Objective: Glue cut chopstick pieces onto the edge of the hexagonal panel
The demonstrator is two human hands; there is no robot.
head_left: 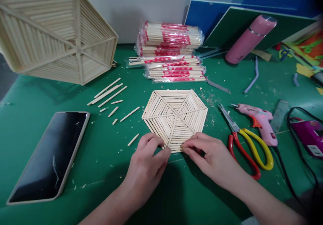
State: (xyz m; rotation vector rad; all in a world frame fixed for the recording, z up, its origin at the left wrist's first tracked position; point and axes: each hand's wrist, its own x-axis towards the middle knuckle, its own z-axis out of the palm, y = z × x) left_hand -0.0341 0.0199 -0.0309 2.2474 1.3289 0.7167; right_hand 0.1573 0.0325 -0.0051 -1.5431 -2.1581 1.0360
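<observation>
A flat hexagonal panel of thin wooden sticks (178, 110) lies on the green table, its rows of sticks split by spokes meeting at the centre. My left hand (148, 157) grips the panel's lower left corner, thumb and fingers bent around its edge. At the bottom edge, my right hand (209, 154) pinches the right end of a wooden stick (176, 150) lying along that edge; its fingertips partly hide the stick. Cut stick pieces (130, 114) are scattered left of the panel. To the right lie scissors (237, 130) with red and yellow handles and a pink glue gun (257, 117).
A larger hexagonal stick structure (78, 46) stands at the back left. Wrapped chopstick packs (174, 50) are piled behind the panel. A phone (50, 157) lies left, a pink flask (251, 40) leans at back right, and a black cord (285, 174) runs along the right.
</observation>
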